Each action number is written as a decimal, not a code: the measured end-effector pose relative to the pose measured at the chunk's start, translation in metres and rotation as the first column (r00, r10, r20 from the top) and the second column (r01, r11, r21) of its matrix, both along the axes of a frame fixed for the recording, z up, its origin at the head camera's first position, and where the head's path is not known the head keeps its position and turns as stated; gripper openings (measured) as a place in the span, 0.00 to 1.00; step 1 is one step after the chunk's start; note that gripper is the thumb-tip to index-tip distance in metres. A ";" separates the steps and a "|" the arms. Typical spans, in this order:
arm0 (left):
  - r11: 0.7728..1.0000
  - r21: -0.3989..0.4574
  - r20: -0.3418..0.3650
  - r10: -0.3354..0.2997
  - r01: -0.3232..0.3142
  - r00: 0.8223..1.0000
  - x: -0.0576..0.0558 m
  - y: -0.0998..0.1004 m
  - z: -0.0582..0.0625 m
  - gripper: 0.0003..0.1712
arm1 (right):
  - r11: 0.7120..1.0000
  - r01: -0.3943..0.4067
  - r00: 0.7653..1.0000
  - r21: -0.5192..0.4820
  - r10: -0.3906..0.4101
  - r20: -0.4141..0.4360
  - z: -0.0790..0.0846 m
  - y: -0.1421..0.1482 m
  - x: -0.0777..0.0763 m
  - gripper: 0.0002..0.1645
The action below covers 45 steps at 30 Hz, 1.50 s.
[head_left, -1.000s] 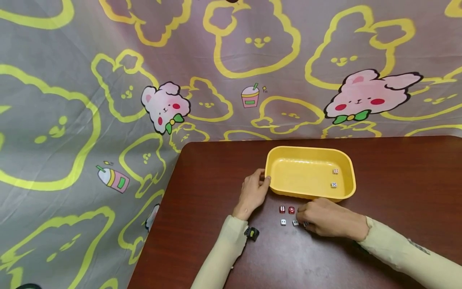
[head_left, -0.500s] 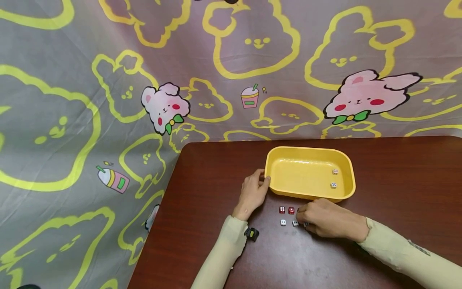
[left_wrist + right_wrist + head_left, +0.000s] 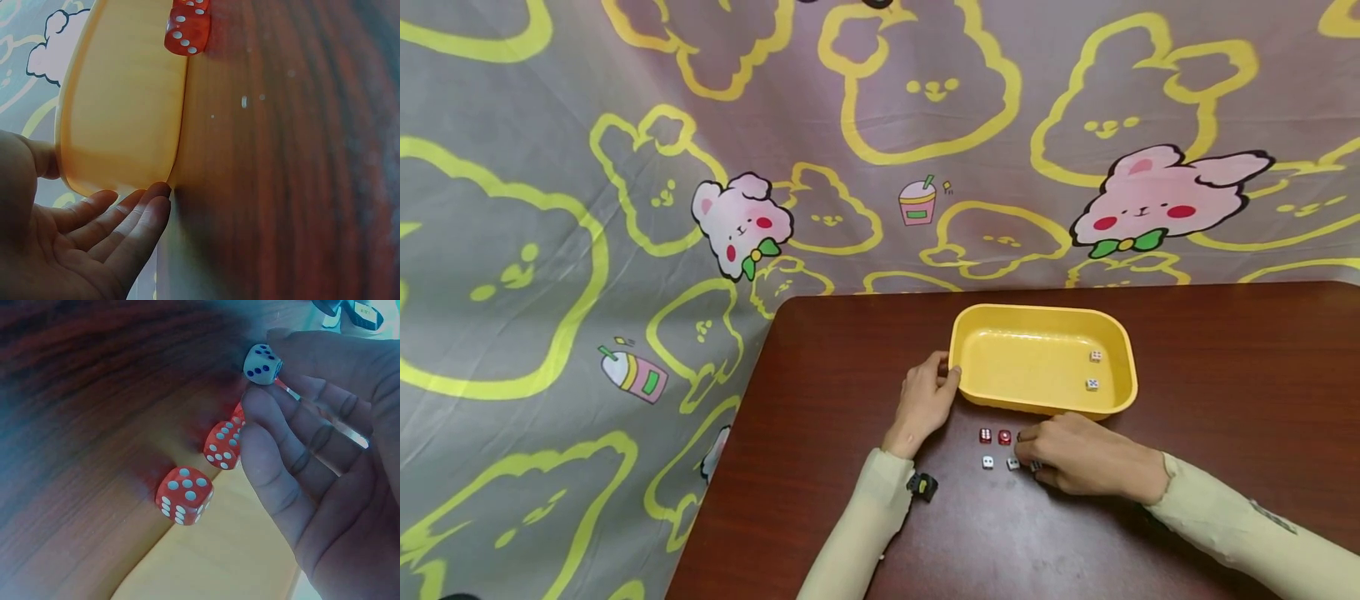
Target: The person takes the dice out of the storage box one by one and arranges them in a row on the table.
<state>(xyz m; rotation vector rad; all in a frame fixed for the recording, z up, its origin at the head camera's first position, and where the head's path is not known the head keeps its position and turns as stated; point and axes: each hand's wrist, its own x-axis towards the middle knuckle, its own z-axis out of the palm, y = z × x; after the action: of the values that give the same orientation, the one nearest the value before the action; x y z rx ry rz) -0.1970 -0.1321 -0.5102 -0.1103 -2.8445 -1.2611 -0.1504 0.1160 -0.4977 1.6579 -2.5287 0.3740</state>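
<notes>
My left hand (image 3: 922,407) holds the left end of a yellow plastic tray (image 3: 119,94), thumb at the rim and fingertips against the outer wall. In front of the tray, my right hand (image 3: 1078,454) pinches a white die (image 3: 262,364) with blue pips between thumb and forefinger, low over the table. A red die (image 3: 184,495) and another red die (image 3: 223,445) lie beside these fingers; a further one is mostly hidden behind them. In the head view, a left red die (image 3: 985,435) stands behind a white die (image 3: 987,462), with another white die (image 3: 1013,463) near the right fingertips.
Inside the tray, at its right end, lie a die with red pips (image 3: 1096,356) and a die with blue pips (image 3: 1092,384). The brown table (image 3: 1240,375) meets a cartoon-printed curtain (image 3: 827,108) at the back and left. A black device (image 3: 922,486) sits at the left wrist.
</notes>
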 end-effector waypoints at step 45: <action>1.000 0.006 0.004 0.005 -0.005 1.000 0.001 0.000 -0.001 0.22 | 0.996 0.066 0.992 -0.052 -0.071 -0.100 0.047 0.006 -0.012 0.17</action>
<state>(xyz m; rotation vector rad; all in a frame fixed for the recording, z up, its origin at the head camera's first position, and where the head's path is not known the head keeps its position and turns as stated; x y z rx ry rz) -0.1965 -0.1321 -0.5116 -0.1012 -2.8426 -1.2698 -0.1623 0.1219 -0.4511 1.5278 -2.4748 0.3325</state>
